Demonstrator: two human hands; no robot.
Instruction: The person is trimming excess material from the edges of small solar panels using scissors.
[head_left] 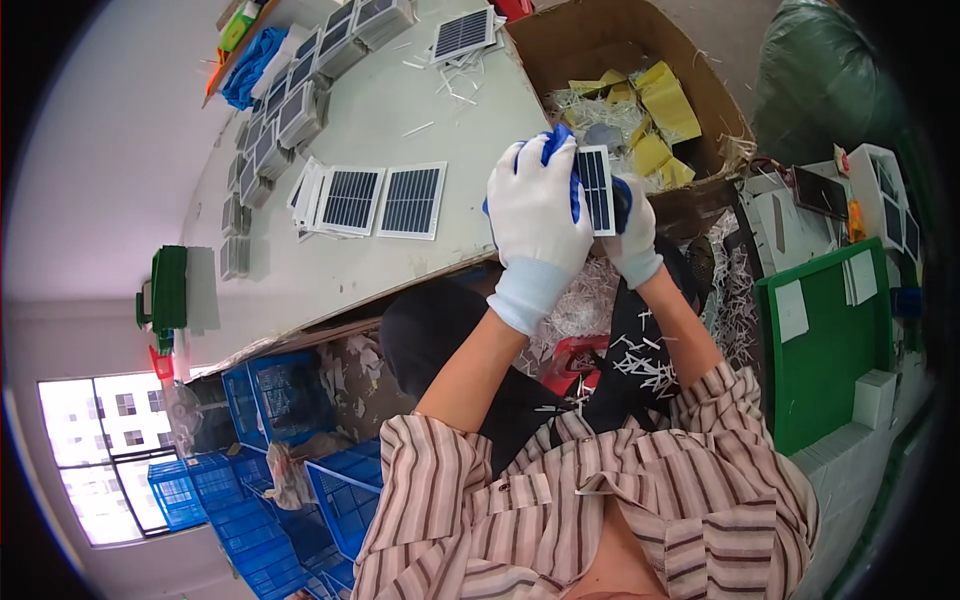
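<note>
The person's left hand (545, 205) and right hand (632, 228) both wear white knit gloves with smooth blue coating on the fingers and pale ribbed cuffs. Between them they grasp a small solar panel (598, 190), a thin flat piece, dark and glossy, with pale lines and a white border. It stands tilted up near the table edge, just short of the cardboard box. The left hand closes over its left side; the right grips its right edge, fingers partly hidden.

On the smooth, pale table (465, 135) lie two similar square panels (412, 200), one on an untidy pile, and neat blocks of stacked panels (300, 112) farther left. The box (545, 45), brown with a worn rim, holds creased yellow paper (668, 105) and curly white shreds. More thin white strips (648, 372) cling to the dark trousers. At right stands a green plastic tray (830, 350) with plain-looking white rectangles on it; any print there is too small to tell. Lattice-sided blue plastic crates (345, 495) sit below the table.
</note>
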